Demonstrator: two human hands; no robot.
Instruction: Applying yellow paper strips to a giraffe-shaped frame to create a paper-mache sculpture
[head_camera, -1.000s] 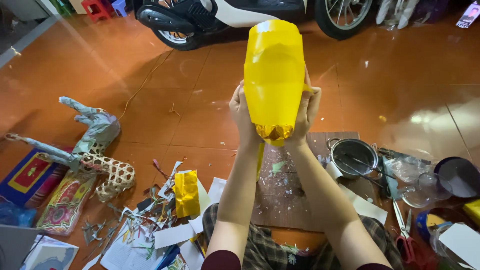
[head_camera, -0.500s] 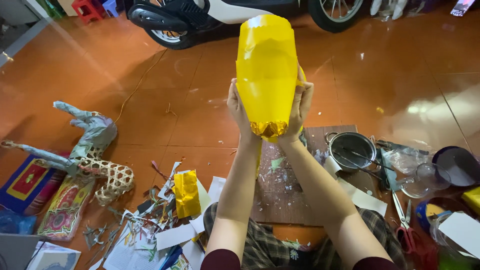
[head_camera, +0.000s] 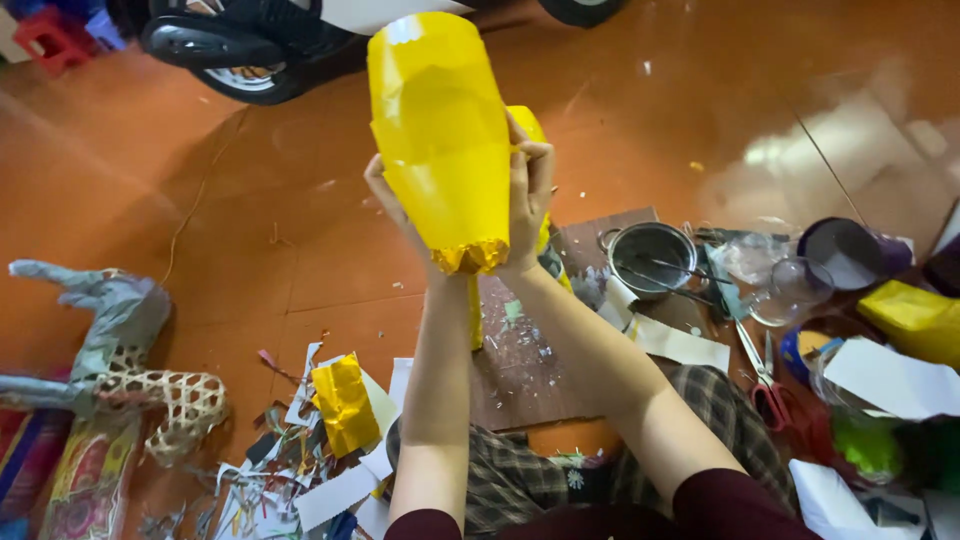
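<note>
Overhead, the yellow paper-covered lantern form was raised between both hands, well above the brown board. It appeared light, hollow and easily dented, best gripped at the narrow gold-edged base. The right hand was curled closed against one side; the left hand pressed flat, fingers extended, opposite. Compared with earlier, the form sat lower and tilted leftward.

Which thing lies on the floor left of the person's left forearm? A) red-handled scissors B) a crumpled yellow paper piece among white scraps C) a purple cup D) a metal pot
B: the crumpled yellow paper piece sits among white paper scraps left of the left forearm; the metal pot, scissors and purple cup lie to the right.
</note>
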